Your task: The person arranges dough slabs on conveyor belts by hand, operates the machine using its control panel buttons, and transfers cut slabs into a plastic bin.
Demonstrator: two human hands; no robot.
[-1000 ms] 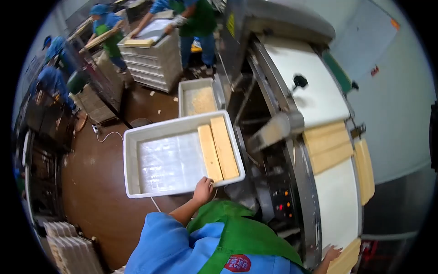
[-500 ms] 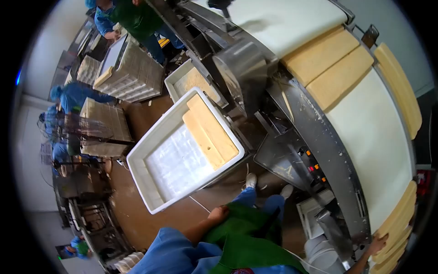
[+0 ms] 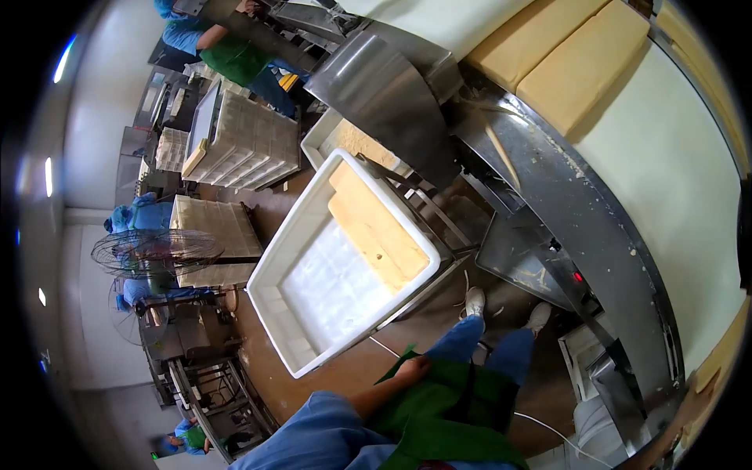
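My left hand (image 3: pixel 411 370) is closed on the green apron (image 3: pixel 427 403) at my waist, with some fingers hidden in the cloth. My right hand (image 3: pixel 708 379) reaches to the dim right edge of the view. Its fingers lie stretched on a pale yellow slab (image 3: pixel 724 348) beside the curved white belt. More thick, smooth slabs (image 3: pixel 583 66) lie side by side farther up the belt. Left of the belt, a white tub (image 3: pixel 270 317) holds similar flat slabs (image 3: pixel 380 227) along one side.
The conveyor's metal side (image 3: pixel 595 227) curves along my right. A steel chute (image 3: pixel 384 94) sits above the tub, near a smaller bin of crumbs (image 3: pixel 364 145). Stacked crates (image 3: pixel 254 133), a wire fan (image 3: pixel 157 252) and several co-workers (image 3: pixel 235 55) are at the left.
The view has shifted, so the tub and belt appear farther right. My right hand now shows nearer the right edge, still at the slabs. My left hand stays at the apron.
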